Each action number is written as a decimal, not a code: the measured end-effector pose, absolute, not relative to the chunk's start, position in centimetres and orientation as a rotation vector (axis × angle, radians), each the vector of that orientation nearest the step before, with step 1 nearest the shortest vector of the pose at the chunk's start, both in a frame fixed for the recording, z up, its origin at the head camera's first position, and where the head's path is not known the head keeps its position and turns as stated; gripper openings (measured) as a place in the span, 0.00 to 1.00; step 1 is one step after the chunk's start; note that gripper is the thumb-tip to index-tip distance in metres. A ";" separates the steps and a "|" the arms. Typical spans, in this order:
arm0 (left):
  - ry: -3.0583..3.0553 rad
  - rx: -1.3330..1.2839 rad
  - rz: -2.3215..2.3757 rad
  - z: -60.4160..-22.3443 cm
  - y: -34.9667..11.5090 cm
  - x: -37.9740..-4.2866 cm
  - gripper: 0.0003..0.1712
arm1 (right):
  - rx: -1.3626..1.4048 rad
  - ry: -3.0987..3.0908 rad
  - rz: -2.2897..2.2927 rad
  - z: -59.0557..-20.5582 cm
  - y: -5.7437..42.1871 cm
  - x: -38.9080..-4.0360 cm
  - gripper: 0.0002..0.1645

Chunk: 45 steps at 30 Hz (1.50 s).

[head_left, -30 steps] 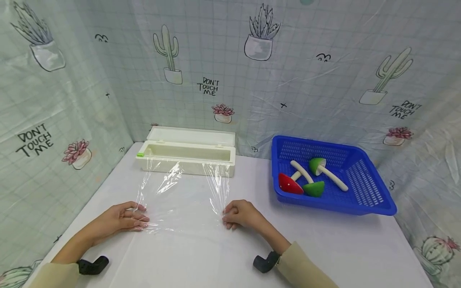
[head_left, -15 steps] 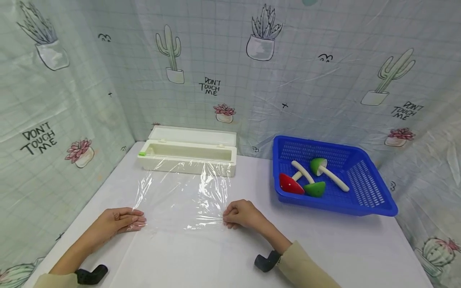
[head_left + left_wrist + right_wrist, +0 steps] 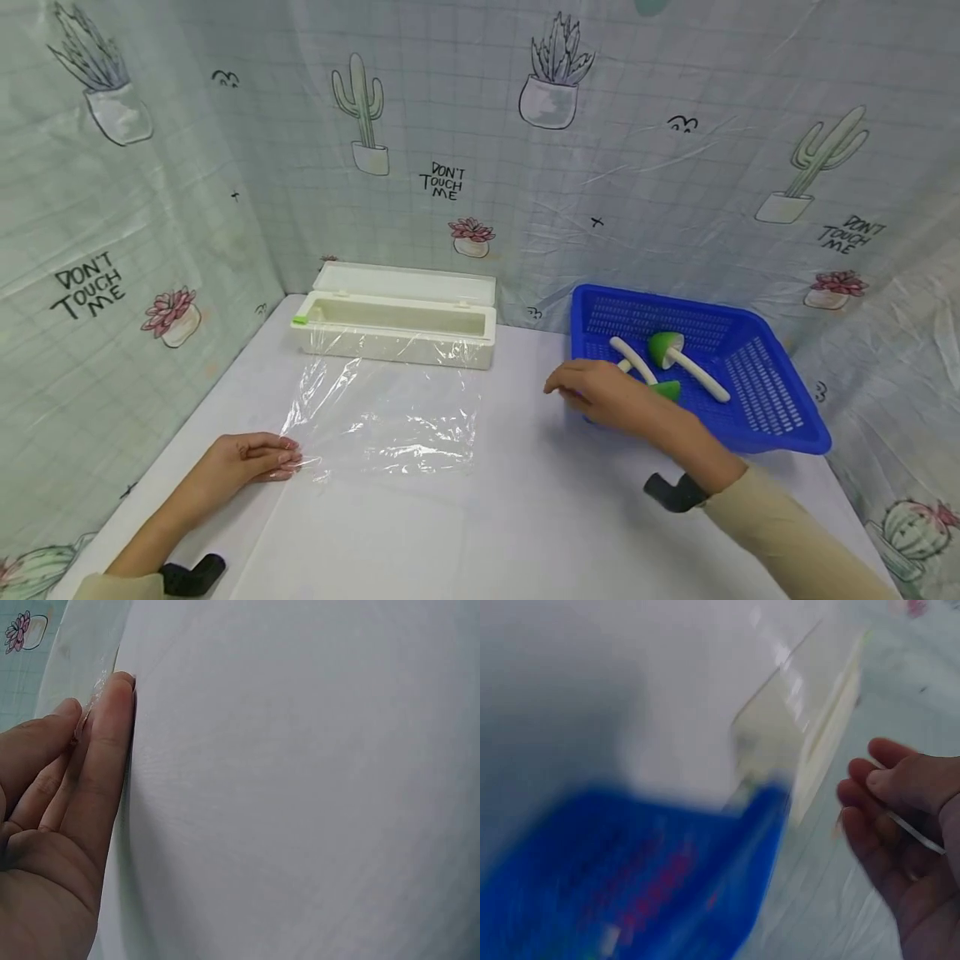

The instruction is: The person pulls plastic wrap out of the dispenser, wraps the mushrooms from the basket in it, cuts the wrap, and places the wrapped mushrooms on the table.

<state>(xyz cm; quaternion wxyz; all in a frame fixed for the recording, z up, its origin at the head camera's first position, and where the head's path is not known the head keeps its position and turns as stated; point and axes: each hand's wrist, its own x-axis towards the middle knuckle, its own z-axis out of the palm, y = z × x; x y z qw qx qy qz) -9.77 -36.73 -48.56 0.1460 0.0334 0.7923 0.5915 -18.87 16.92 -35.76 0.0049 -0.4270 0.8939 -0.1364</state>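
Note:
Clear cling film (image 3: 382, 417) spreads from the front of a long white dispenser box (image 3: 401, 348) over the white table. Its near left corner is pinched between the thumb and fingers of my left hand (image 3: 234, 468), as the left wrist view shows too. My right hand (image 3: 603, 393) is in the air before the left front corner of the blue basket (image 3: 776, 412), apart from the film. Its fingers bend loosely with nothing between them. Toy mushrooms lie in the basket, among them a green-capped mushroom (image 3: 666, 348); my hand covers the red one in the head view.
The box's white lid (image 3: 408, 283) stands raised at the back, near the patterned wall sheet (image 3: 480, 125). A small green tab (image 3: 300, 320) sits on the box's left end. Black wrist mounts (image 3: 193, 575) show by both sleeves.
My right hand has let go of the film's near right corner and moved right and away, up to the basket. The film lies looser on that side. My left hand keeps its pinch.

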 end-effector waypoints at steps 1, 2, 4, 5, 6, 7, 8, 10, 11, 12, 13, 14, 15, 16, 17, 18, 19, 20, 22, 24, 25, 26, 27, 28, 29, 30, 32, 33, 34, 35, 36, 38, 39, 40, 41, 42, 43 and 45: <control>2.296 0.090 1.699 -48.5 -36.7 -9.9 0.24 | -1.369 2.828 -0.356 -35.2 18.1 -19.4 0.15; 2.312 0.093 1.694 -48.4 -36.6 -10.0 0.24 | -1.395 2.842 -0.280 -34.7 19.3 -19.9 0.16; 2.361 0.119 1.671 -48.3 -36.6 -10.1 0.24 | -1.416 2.850 -0.122 -34.0 21.8 -21.1 0.19; 2.396 0.139 1.653 -48.2 -36.5 -10.2 0.23 | -1.412 2.838 -0.050 -33.7 23.0 -21.7 0.21; 2.446 0.161 1.621 -48.1 -36.5 -10.3 0.23 | -1.394 2.824 0.017 -33.6 24.2 -22.3 0.24; 2.487 0.170 1.600 -48.1 -36.4 -10.4 0.22 | -1.373 2.796 0.070 -33.5 25.3 -22.8 0.26; 2.537 0.185 1.574 -48.1 -36.3 -10.4 0.22 | -1.348 2.762 0.124 -33.5 26.4 -23.3 0.28; 2.671 0.194 1.474 -48.0 -36.0 -10.5 0.22 | -1.325 2.678 0.218 -33.8 28.1 -24.2 0.34; 2.735 0.195 1.418 -48.0 -35.9 -10.5 0.24 | -1.302 2.639 0.252 -34.1 28.9 -24.5 0.37; 2.795 0.190 1.367 -48.0 -35.7 -10.6 0.26 | -1.285 2.607 0.278 -34.3 29.5 -24.8 0.40; 2.851 0.192 1.324 -48.0 -35.6 -10.6 0.30 | -1.285 2.573 0.299 -34.6 30.0 -25.0 0.42; 2.914 0.194 1.265 -48.0 -35.5 -10.7 0.34 | -1.282 2.546 0.327 -34.9 30.4 -25.2 0.45; 2.973 0.201 1.194 -48.0 -35.4 -10.7 0.39 | -1.285 2.525 0.347 -35.2 30.6 -25.4 0.47; 3.018 0.221 1.131 -48.0 -35.3 -10.8 0.44 | -1.282 2.513 0.366 -35.5 30.8 -25.6 0.47; 3.063 0.261 1.074 -48.0 -35.3 -10.9 0.47 | -1.275 2.509 0.376 -35.8 31.0 -25.8 0.47; 3.100 0.316 1.015 -48.1 -35.3 -11.0 0.49 | -1.276 2.504 0.391 -36.0 31.1 -26.0 0.46; 3.130 0.381 0.949 -48.2 -35.4 -11.1 0.50 | -1.271 2.500 0.400 -36.2 31.2 -26.1 0.46; 3.148 0.461 0.892 -48.3 -35.5 -11.1 0.50 | -1.268 2.497 0.411 -36.4 31.3 -26.3 0.44; 3.158 0.660 0.808 -48.5 -35.9 -11.3 0.46 | -1.246 2.500 0.419 -36.6 31.4 -26.7 0.42; 3.119 0.785 0.744 -48.7 -36.4 -11.5 0.40 | -1.187 2.509 0.391 -36.7 31.7 -27.0 0.39; 3.080 0.815 0.732 -48.6 -36.6 -11.5 0.39 | -1.150 2.511 0.371 -36.8 31.8 -27.2 0.37; 3.035 0.831 0.734 -48.6 -36.8 -11.6 0.38 | -1.110 2.512 0.346 -36.8 31.9 -27.4 0.36; 2.991 0.821 0.733 -48.5 -37.0 -11.7 0.37 | -1.058 2.511 0.314 -36.8 32.0 -27.5 0.35; 2.950 0.791 0.733 -48.3 -37.1 -11.8 0.38 | -1.007 2.507 0.278 -36.8 32.1 -27.7 0.35; 2.913 0.765 0.732 -48.2 -37.2 -11.9 0.39 | -0.959 2.504 0.236 -36.7 32.1 -27.8 0.35; 2.884 0.741 0.738 -48.1 -37.3 -11.9 0.40 | -0.920 2.501 0.202 -36.7 32.1 -27.9 0.36; 2.840 0.726 0.754 -47.8 -37.4 -12.2 0.42 | -0.875 2.503 0.147 -36.6 32.1 -27.9 0.37; 2.824 0.713 0.751 -47.6 -37.4 -12.3 0.43 | -0.874 2.502 0.137 -36.6 32.1 -27.9 0.37; 2.808 0.706 0.752 -47.5 -37.4 -12.4 0.43 | -0.898 2.502 0.149 -36.8 32.1 -27.9 0.37; 2.795 0.698 0.749 -47.4 -37.5 -12.4 0.44 | -0.933 2.502 0.171 -37.1 32.1 -27.9 0.38; 2.782 0.683 0.752 -47.3 -37.5 -12.4 0.45 | -0.985 2.499 0.200 -37.4 32.1 -27.9 0.40; 2.756 0.657 0.753 -47.1 -37.5 -12.5 0.46 | -1.081 2.487 0.249 -38.1 32.2 -27.9 0.40; 2.751 0.651 0.751 -47.1 -37.4 -12.5 0.46 | -1.120 2.478 0.280 -38.4 32.2 -27.9 0.40; 2.747 0.650 0.753 -47.1 -37.4 -12.6 0.46 | -1.145 2.473 0.298 -38.5 32.1 -27.9 0.39; 2.742 0.644 0.748 -47.1 -37.4 -12.6 0.47 | -1.144 2.470 0.294 -38.4 32.1 -27.9 0.37; 2.739 0.641 0.745 -47.1 -37.4 -12.6 0.47 | -1.134 2.467 0.281 -38.3 32.0 -27.9 0.35; 2.740 0.643 0.738 -47.1 -37.4 -12.6 0.47 | -1.117 2.463 0.267 -38.0 32.0 -27.9 0.33; 2.744 0.628 0.732 -47.1 -37.4 -12.6 0.48 | -1.077 2.469 0.238 -37.4 31.9 -28.0 0.32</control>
